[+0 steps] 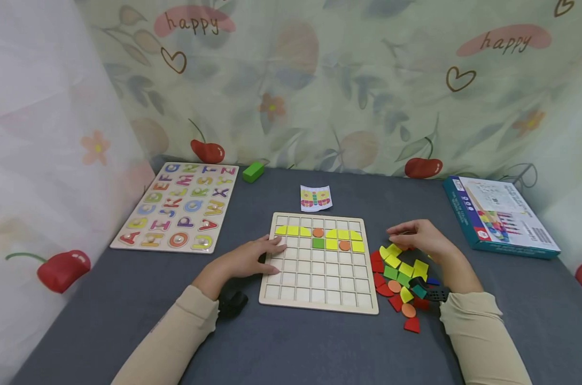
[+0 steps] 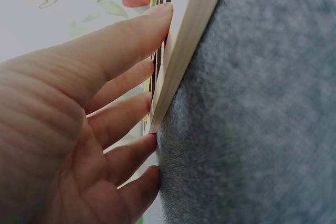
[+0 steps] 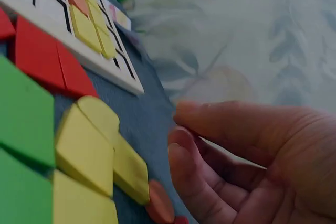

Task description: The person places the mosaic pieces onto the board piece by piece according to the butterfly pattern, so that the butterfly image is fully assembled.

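Note:
A wooden grid board (image 1: pixel 297 297) lies on the dark cloth. Its upper rows bear yellow pieces (image 1: pixel 293 230), orange discs (image 1: pixel 317 232) and a green square (image 1: pixel 318 243). My left hand (image 1: pixel 245 262) rests at the board's left edge, fingers over the rim; in the left wrist view the thumb touches the wooden side. Off the board's right side, my right hand (image 1: pixel 423 238) hovers at the far end of a loose pile of coloured pieces. In the right wrist view its fingers (image 3: pixel 184 166) are loosely bent, thumb near index, with no piece visible between them. Yellow pieces (image 3: pixel 86 150) lie beside them.
Behind the board lies a small pattern card (image 1: pixel 316 198). An alphabet puzzle board (image 1: pixel 175 208) is at the back left, with a green block (image 1: pixel 253 172) near it. At the right sits a flat box (image 1: pixel 504 216). A printed curtain (image 1: pixel 300 107) hangs behind.

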Action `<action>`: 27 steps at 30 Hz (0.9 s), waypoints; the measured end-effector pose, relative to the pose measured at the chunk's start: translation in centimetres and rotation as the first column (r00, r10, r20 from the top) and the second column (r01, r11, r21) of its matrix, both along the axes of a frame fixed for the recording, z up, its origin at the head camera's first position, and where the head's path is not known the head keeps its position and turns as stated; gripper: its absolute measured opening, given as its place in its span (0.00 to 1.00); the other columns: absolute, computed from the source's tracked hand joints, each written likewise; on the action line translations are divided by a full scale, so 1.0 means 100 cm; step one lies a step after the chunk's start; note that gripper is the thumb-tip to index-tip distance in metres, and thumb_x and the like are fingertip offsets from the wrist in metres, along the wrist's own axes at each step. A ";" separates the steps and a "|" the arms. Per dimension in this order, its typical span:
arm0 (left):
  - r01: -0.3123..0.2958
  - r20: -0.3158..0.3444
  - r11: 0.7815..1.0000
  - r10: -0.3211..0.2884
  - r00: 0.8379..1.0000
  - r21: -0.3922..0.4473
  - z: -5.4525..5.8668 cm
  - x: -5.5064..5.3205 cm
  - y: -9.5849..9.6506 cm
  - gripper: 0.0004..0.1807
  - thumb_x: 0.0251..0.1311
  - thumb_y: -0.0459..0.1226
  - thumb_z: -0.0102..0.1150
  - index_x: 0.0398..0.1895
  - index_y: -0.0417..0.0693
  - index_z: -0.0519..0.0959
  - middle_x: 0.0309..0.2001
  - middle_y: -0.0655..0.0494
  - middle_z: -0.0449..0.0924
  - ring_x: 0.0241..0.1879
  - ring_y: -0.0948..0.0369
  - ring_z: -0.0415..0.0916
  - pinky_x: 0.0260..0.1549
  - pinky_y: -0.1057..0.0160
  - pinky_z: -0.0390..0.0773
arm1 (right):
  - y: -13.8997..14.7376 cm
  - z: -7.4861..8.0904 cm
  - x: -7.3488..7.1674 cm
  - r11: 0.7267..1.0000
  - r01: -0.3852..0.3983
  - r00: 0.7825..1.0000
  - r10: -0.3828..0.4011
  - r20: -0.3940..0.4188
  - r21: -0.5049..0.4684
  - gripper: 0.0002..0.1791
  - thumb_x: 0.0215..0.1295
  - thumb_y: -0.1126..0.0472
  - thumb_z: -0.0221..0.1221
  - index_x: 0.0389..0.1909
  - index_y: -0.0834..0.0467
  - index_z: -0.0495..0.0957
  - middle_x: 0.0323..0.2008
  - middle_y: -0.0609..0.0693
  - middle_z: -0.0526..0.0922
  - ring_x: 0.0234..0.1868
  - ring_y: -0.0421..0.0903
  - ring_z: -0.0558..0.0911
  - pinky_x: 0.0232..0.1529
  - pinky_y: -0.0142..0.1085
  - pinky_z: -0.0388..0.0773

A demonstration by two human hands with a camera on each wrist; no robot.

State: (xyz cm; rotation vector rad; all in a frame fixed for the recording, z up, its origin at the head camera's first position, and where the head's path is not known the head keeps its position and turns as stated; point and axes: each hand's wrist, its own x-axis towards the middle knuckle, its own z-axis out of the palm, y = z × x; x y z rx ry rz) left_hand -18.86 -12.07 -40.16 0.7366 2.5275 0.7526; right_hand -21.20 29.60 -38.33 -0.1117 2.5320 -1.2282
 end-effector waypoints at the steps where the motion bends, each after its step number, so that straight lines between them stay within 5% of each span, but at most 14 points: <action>1: 0.000 -0.001 1.000 0.000 1.000 0.000 0.000 0.000 0.000 0.35 0.58 0.45 0.61 0.68 0.55 0.62 0.73 0.57 0.50 0.74 0.51 0.37 0.69 0.46 0.50 | 0.003 -0.002 0.000 1.000 -0.020 1.000 0.020 -0.007 -0.002 0.25 0.64 0.55 0.57 0.57 0.69 0.72 0.44 0.59 0.82 0.33 0.45 0.80 0.38 0.34 0.78; 9: 0.001 0.004 1.000 -0.001 1.000 0.007 0.000 0.000 -0.001 0.35 0.58 0.45 0.61 0.68 0.54 0.62 0.73 0.56 0.50 0.74 0.51 0.37 0.69 0.47 0.50 | 0.019 -0.013 -0.002 0.993 -0.114 0.993 0.114 0.011 -0.003 0.22 0.63 0.60 0.58 0.55 0.69 0.74 0.47 0.57 0.82 0.35 0.37 0.80 0.38 0.31 0.78; 19: 0.003 0.007 1.000 -0.003 1.000 0.011 0.000 0.000 0.000 0.34 0.57 0.45 0.61 0.68 0.54 0.62 0.73 0.56 0.50 0.74 0.52 0.37 0.69 0.47 0.50 | 0.017 -0.015 0.001 0.984 -0.177 0.984 0.177 0.005 0.037 0.19 0.59 0.68 0.58 0.52 0.69 0.75 0.47 0.61 0.77 0.34 0.41 0.73 0.35 0.28 0.74; 27: -0.001 0.009 1.000 0.001 1.000 0.013 0.000 0.000 0.000 0.34 0.57 0.45 0.61 0.68 0.55 0.63 0.73 0.57 0.50 0.74 0.52 0.37 0.69 0.47 0.50 | 0.015 -0.015 -0.001 0.981 -0.191 0.981 0.192 -0.025 0.047 0.19 0.58 0.67 0.61 0.51 0.70 0.76 0.34 0.55 0.76 0.28 0.41 0.71 0.30 0.30 0.71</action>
